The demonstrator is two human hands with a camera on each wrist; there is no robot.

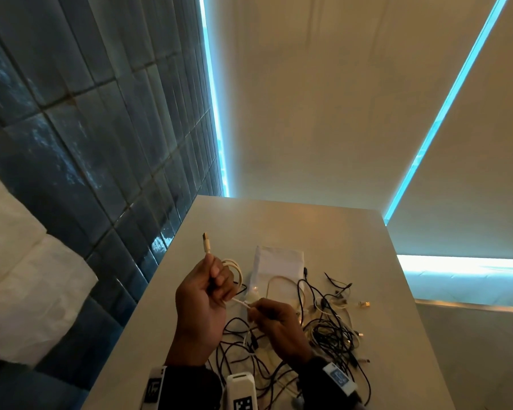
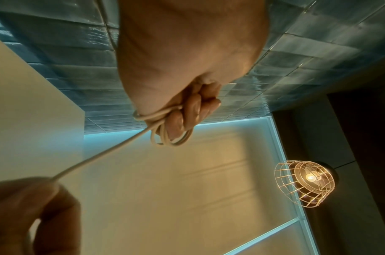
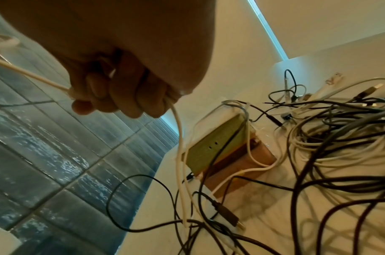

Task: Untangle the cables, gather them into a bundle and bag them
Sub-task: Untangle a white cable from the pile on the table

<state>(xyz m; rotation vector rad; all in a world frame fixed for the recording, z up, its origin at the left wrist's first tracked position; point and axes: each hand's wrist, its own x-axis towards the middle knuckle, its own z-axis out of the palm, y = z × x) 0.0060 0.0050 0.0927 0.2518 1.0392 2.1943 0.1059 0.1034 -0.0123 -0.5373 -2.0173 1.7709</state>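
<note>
Head view: left hand (image 1: 203, 294) grip holds coiled white cable (image 1: 234, 269); right hand (image 1: 274, 321) grip pinches its tail above tangle (image 1: 329, 335) on table (image 1: 293, 220).

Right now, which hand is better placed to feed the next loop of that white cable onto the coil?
The right hand. It pinches the white cable on the stretch running to the tangle, so it can guide slack. The left hand is occupied gripping the coil and plug end.

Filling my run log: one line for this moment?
left hand: grips coiled white cable | right hand: pinches its free length | tangle: on table
</note>
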